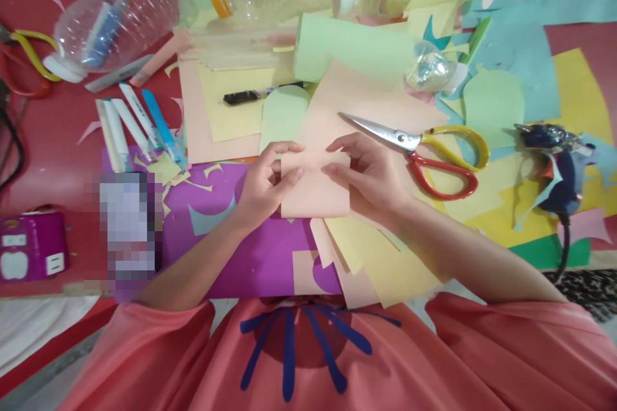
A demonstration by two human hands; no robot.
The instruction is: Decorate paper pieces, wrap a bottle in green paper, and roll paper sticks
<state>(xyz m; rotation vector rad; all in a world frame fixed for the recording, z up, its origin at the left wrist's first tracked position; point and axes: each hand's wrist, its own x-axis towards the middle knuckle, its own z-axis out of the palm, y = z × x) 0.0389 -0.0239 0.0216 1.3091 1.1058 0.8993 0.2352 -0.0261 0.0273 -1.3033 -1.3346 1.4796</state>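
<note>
Between my two hands is a folded piece of peach paper [315, 189], its rounded fold toward me. My left hand [270, 183] pinches its left edge, thumb on top and fingers behind. On the opposite edge, my right hand [366, 167] grips it the same way, with the thumb near the upper corner. Just right of that hand lie scissors [407, 141] with one yellow and one red handle, blades slightly apart. A larger peach sheet [347, 99] spreads behind the folded piece, and a purple sheet [255, 257] lies beneath my left forearm.
Plastic bottles [130, 13] lie along the back. Several markers [130, 119] and a pixelated object [128, 225] are at left. A black pen [245, 96] rests on yellow paper. At right is a dark blue corded tool [566, 173]. A rolled green sheet [351, 48] sits behind the scissors.
</note>
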